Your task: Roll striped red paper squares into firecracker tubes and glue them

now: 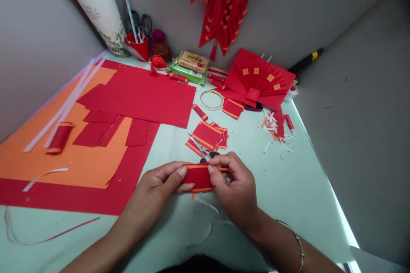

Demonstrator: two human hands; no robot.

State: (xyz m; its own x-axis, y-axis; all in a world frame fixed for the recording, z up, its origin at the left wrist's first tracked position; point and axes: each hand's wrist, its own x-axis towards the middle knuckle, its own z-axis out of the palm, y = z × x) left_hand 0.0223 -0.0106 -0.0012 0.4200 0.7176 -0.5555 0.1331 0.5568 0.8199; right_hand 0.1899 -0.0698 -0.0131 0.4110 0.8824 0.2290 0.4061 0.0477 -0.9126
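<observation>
Head view: at the left, an orange sheet [92, 164] lies on a red sheet [80, 202], and a red roll [61, 137] with orange ends rests on the orange sheet. The left grip of the left hand [155, 184] is closed, with the thumb on the near face of the red piece [199, 178] and fingers behind it. The red piece is held between both hands, above the near part of the table [297, 196]. It is rectangular, wider than tall, with an orange band along its upper edge and another along its lower edge. Its right end is partly covered by the right hand [236, 185]. The right grip is closed: thumb and fingertips pinch the piece at its upper right. A narrow orange strip [228, 171] curves beside these fingers. Just beyond the piece, scissors [200, 147] lie with blades parted, against a group of banded red cards [208, 135]. A tape roll [212, 99] lies farther back.

Right of the right hand, pale table surface extends to the slanting right edge; paper scraps [277, 126] lie toward the back of this area. White strips lie on the surface just in front of the hands.
</observation>
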